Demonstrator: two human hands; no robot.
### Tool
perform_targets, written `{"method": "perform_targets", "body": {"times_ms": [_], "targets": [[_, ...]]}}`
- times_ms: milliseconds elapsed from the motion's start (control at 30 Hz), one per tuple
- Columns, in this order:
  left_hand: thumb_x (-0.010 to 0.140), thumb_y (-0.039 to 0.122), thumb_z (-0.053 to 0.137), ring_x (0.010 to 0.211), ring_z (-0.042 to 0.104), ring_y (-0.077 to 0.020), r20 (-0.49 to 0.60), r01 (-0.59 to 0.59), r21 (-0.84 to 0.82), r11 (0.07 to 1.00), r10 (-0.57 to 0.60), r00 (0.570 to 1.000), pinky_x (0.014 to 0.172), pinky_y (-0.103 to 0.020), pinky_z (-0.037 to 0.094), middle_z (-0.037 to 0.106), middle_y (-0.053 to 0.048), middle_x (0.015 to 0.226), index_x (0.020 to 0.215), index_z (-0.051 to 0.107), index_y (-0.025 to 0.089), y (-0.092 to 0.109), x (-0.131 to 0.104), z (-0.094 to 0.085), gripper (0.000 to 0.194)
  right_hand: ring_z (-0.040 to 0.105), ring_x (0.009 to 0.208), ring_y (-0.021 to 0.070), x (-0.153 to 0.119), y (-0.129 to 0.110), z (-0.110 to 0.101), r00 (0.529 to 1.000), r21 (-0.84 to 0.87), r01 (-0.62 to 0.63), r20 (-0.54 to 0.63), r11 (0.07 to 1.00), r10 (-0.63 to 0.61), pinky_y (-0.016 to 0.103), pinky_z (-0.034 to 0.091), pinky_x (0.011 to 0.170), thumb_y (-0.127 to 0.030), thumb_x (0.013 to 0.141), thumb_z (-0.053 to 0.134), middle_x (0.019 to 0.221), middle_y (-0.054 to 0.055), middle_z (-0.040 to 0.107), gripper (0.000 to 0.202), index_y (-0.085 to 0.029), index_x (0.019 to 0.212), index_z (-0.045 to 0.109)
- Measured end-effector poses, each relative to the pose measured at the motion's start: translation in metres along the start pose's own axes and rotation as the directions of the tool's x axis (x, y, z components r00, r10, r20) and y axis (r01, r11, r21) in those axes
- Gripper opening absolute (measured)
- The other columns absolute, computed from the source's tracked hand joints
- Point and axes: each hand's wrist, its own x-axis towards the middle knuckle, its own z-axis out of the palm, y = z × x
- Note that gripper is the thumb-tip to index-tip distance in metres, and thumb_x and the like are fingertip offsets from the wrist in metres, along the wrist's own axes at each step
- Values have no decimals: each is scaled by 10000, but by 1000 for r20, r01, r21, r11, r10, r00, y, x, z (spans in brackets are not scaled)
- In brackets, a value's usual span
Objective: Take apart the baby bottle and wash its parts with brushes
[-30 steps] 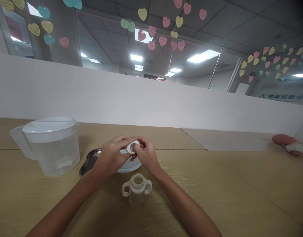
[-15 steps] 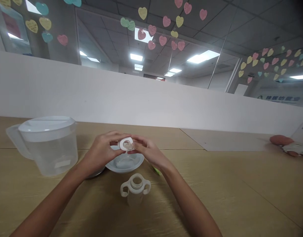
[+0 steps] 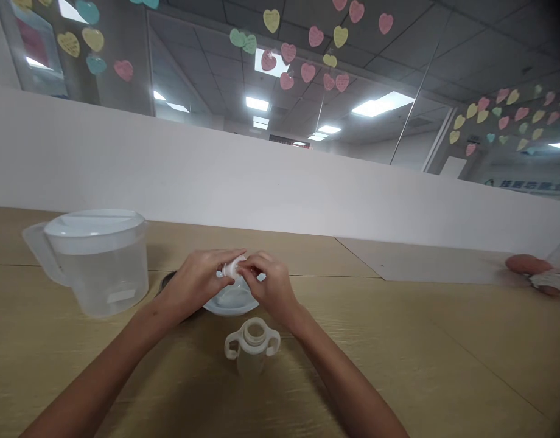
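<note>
My left hand [image 3: 201, 278] grips a small white ring-shaped cap [image 3: 233, 267] between thumb and fingers, above a white bowl [image 3: 232, 301]. At the cap's right side, the thumb and fingers of my right hand [image 3: 269, 286] are pinched together; a clear part seems to be at their tips, mostly hidden. Nearer to me, below my hands, a translucent two-handled bottle [image 3: 252, 347] stands upright on the wooden table with its mouth uncovered.
A large translucent lidded pitcher [image 3: 104, 264] stands at the left. A dark round item [image 3: 167, 280] lies partly behind my left hand. Reddish-brown and whitish objects [image 3: 529, 264] lie at the far right. A low white wall [image 3: 262, 182] runs behind the table [image 3: 421, 340].
My right fingers have closed into a pinch at the cap, and the cap has turned so that its opening shows less. The whole view has shifted slightly.
</note>
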Motion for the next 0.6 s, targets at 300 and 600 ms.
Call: {"method": "perform_targets", "body": {"times_ms": [300,600], "targets": [[697,161,592,631,629,-153,122,60,24,998,-62,991,605,-235,447,731,27,852,1112,638,268,-7,0,1,432,569,721,143,-3,11,6,987,-86,76,151,993,-62,265,443,678,-177,840,480,788,59,639,193,-191,754,652],[717,249,581,935,646,-222,151,155,-69,986,-143,978,768,-300,508,662,-49,1143,1205,588,213,-26,3,1,489,636,717,147,-1,12,8,963,191,-262,118,946,242,289,523,682,-287,757,606,832,46,693,155,-200,872,662]]}}
